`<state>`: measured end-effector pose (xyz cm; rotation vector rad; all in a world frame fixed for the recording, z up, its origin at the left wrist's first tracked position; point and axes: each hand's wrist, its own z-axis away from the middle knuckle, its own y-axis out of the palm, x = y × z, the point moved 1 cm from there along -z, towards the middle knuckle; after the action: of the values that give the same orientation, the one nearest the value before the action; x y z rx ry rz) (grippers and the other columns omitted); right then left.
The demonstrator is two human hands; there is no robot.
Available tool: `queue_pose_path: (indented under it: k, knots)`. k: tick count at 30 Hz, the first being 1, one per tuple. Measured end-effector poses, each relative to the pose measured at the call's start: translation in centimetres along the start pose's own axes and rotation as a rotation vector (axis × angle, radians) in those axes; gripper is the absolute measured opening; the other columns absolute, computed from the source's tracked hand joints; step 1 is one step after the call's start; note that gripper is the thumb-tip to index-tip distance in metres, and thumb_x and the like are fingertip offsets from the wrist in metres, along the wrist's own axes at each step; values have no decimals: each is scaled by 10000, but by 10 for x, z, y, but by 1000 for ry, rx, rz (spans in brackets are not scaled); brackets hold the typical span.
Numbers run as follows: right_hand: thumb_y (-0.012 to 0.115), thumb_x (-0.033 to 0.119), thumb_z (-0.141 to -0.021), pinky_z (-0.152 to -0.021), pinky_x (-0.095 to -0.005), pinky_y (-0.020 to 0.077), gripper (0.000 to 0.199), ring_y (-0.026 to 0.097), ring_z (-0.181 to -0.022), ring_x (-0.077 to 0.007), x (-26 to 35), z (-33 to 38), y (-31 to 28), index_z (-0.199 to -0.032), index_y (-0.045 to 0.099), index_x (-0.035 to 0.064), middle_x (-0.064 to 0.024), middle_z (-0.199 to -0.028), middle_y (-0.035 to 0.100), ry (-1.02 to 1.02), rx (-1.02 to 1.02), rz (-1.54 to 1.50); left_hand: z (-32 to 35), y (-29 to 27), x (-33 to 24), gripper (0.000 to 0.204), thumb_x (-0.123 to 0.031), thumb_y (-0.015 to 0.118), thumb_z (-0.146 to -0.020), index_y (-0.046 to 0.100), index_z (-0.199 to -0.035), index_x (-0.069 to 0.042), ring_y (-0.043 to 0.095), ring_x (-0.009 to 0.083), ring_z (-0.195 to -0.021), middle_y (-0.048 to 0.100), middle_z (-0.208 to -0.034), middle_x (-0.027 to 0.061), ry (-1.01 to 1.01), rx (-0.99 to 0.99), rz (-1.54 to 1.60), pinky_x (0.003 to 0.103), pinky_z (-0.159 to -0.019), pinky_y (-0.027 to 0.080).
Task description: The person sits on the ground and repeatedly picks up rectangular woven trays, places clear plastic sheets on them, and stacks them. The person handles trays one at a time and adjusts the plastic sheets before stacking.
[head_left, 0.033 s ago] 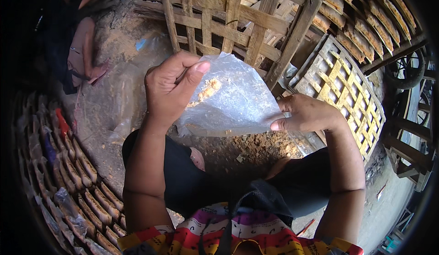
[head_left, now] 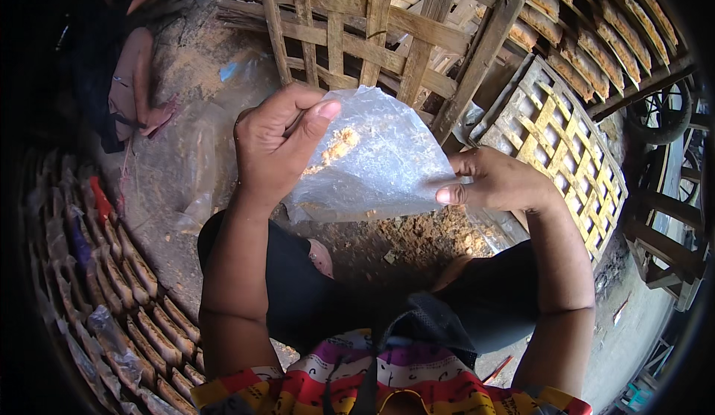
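Note:
A crumpled, cloudy clear plastic sheet (head_left: 395, 147) is held up in front of me, with orange-brown crumbs (head_left: 340, 145) clinging to its left part. My left hand (head_left: 277, 139) pinches the upper left edge between thumb and bent fingers. At the right edge, my right hand (head_left: 495, 183) has its thumb towards me and its fingers partly behind the plastic, gripping the border. Below the sheet, a heap of similar brown crumbs (head_left: 428, 240) lies on the ground between my legs.
Woven bamboo racks (head_left: 380, 32) lean ahead, and a lattice panel (head_left: 555, 136) rests at right. Rows of long crumb-coated pieces stand at upper right (head_left: 588, 61) and lower left (head_left: 141, 288). Another person's hand (head_left: 158, 119) is at far left. A wheel (head_left: 659, 117) stands far right.
My right thumb and hand have shifted very slightly left and up along the sheet's edge. My left hand is practically still.

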<state>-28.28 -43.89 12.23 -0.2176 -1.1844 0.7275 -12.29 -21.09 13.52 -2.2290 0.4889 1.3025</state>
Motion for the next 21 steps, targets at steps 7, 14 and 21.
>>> queue_pose_path:
  k: [7, 14, 21]
  knots:
    - [660, 291, -876, -736, -438, 488, 342, 661, -802, -365, 12, -8, 2, -910, 668, -50, -241, -804, 654, 195, 10, 169, -3, -10, 1, 86, -70, 664, -902, 630, -862, -1, 442, 8, -642, 550, -696, -61, 142, -119, -56, 172, -577, 371]
    - [670, 437, -860, -717, -438, 481, 492, 634, -743, -372, 8, -5, -6, -912, 668, -52, -231, -738, 637, 96, 5, 50, -2, -23, 2, 77, -71, 653, -912, 634, -907, 3, 466, 8, -683, 578, -751, -57, 137, -123, -10, 165, -612, 374]
    - [641, 371, -896, -720, -404, 492, 403, 647, -774, -316, -22, -6, 3, -947, 694, -26, -192, -824, 681, 111, 24, 159, -7, -38, 4, 86, -68, 637, -926, 624, -918, 16, 494, 12, -742, 606, -814, -24, 181, -247, -65, 150, -678, 381]
